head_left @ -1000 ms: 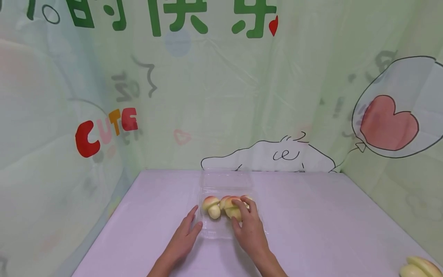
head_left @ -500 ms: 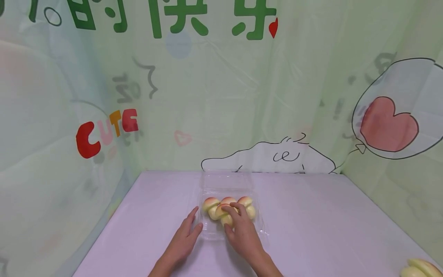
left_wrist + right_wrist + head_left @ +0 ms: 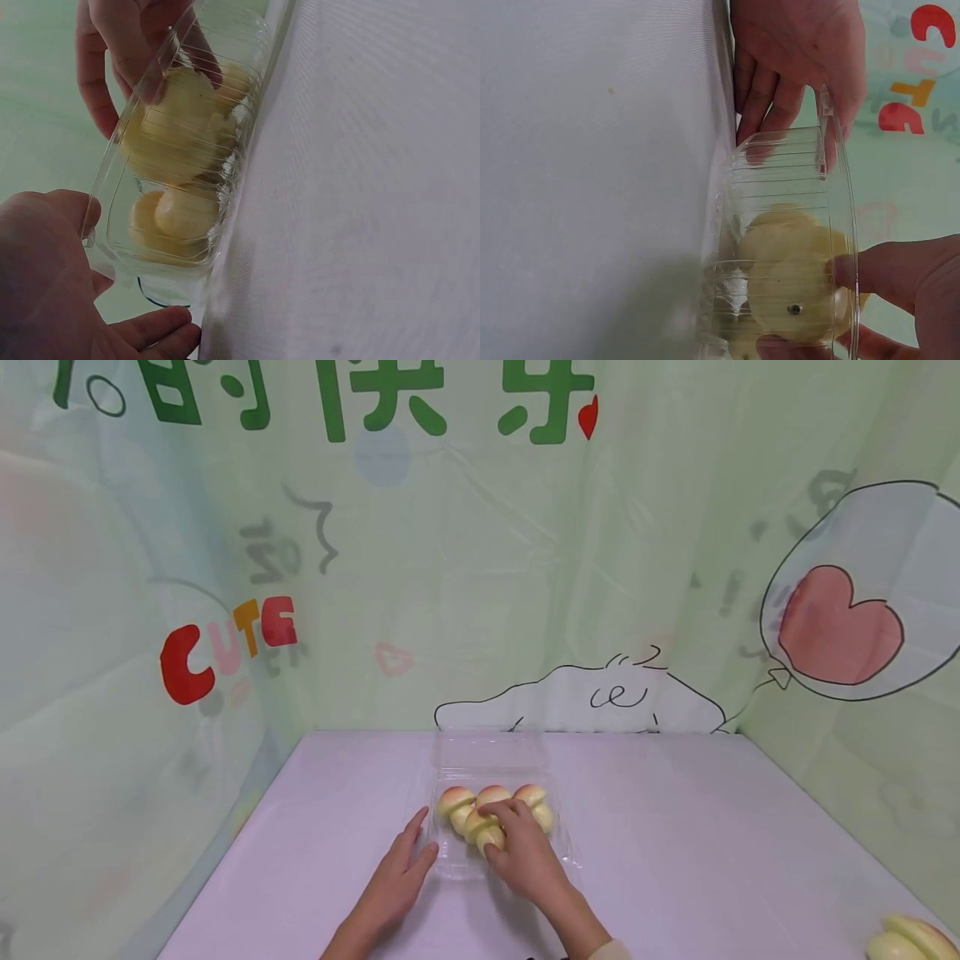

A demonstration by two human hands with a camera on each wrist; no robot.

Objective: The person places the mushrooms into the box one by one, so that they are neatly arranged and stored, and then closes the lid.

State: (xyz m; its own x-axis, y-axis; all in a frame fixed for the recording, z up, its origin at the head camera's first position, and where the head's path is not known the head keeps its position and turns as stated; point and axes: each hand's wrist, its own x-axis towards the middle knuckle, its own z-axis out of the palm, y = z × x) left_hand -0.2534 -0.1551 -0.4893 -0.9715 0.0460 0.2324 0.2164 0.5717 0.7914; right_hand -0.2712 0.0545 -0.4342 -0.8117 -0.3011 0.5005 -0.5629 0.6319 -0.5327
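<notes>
Clear plastic box (image 3: 501,852) on worktop (image 3: 675,843), steadied by left hand (image 3: 397,872) resting with straight fingers against its side, while right hand (image 3: 525,860) pinches an apple wedge (image 3: 483,828) inside, beside three others.

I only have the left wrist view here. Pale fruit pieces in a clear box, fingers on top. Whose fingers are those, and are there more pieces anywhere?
Observer: The right hand; its grip pinches one apple piece inside the clear box.
Operator: What colour are the skins?
Observer: Pinkish red over yellow, seen from the head view.
Operator: Any pieces outside the box?
Observer: Yes, more apple pieces lie at the table's near right corner.
Operator: And the left hand?
Observer: The left hand rests against the box's left side, fingers straight.
</notes>
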